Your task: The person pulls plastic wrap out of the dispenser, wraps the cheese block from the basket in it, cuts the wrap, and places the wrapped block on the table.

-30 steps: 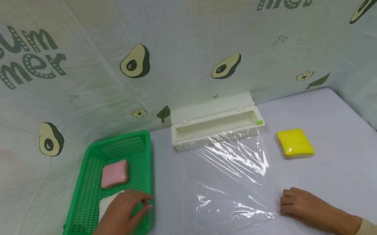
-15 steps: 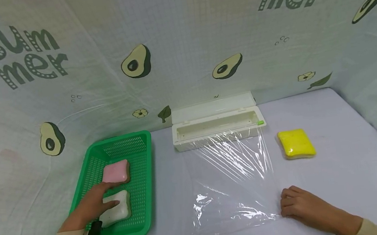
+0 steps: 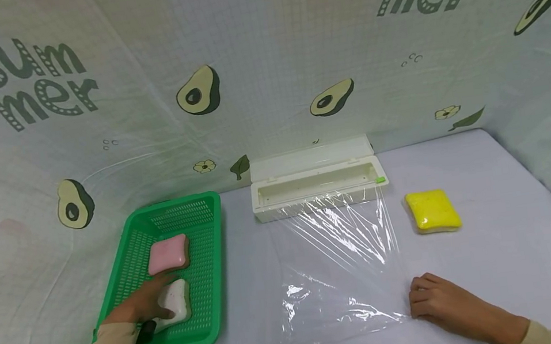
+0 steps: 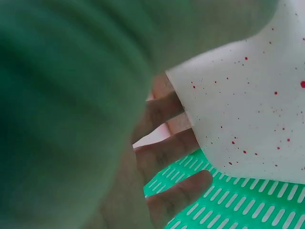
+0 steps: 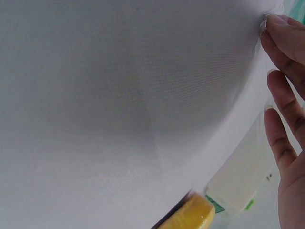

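Inside the green basket [image 3: 212,296], my left hand [image 3: 143,301] grips a white toast-shaped block [image 3: 176,301] with brownish sides. Its thumb lies over the block and the fingers reach along the far edge. Red specks dot the white face [image 4: 248,105] in the left wrist view. Just behind it in the basket lies a pink block [image 3: 168,253] of similar shape. On the right, my right hand [image 3: 447,303] pinches the near right corner of a clear plastic wrap sheet [image 3: 339,280] between thumb and forefinger. The sheet stretches back, wrinkled, to a white wrap dispenser.
The white dispenser [image 3: 318,204] stands at the back with its lid [image 3: 310,157] raised and a green slider [image 3: 380,179] at its right end. A yellow block [image 3: 432,210] lies on the white tabletop [image 3: 500,212] to the right. A printed cloth wall [image 3: 260,52] encloses the back.
My left hand has moved left and back into the basket and closed over the white block, shifting slightly rightward lately. The right hand stays at the wrap's corner.
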`<act>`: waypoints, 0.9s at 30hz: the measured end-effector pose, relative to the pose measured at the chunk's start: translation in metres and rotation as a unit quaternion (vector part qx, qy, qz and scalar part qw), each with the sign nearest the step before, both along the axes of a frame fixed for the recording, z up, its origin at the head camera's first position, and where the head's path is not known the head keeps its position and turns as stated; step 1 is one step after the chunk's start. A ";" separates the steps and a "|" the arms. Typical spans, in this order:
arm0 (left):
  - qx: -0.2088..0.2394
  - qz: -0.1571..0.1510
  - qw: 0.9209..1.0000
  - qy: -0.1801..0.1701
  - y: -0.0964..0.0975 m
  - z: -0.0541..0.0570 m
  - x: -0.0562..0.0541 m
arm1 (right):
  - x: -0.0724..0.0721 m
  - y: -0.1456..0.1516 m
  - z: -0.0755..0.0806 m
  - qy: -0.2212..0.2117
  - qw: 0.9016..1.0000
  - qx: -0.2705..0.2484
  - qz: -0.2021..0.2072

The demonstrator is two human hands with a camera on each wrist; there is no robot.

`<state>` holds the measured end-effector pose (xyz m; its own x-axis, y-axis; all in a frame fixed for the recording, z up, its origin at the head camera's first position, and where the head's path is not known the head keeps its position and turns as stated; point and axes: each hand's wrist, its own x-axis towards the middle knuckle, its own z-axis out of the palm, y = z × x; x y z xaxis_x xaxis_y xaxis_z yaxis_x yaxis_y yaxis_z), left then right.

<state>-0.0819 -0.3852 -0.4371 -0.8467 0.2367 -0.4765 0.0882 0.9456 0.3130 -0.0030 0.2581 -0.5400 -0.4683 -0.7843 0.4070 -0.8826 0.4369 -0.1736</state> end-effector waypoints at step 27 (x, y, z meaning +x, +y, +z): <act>-0.008 0.014 0.970 0.242 0.017 0.029 0.024 | 0.001 0.000 0.000 -0.022 1.000 -0.006 0.003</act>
<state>-0.0581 -0.3684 -0.4078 -0.9780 0.2068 -0.0257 0.1958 0.9541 0.2267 -0.0023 0.2582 -0.5398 -0.4814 -0.7822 0.3955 -0.8765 0.4298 -0.2167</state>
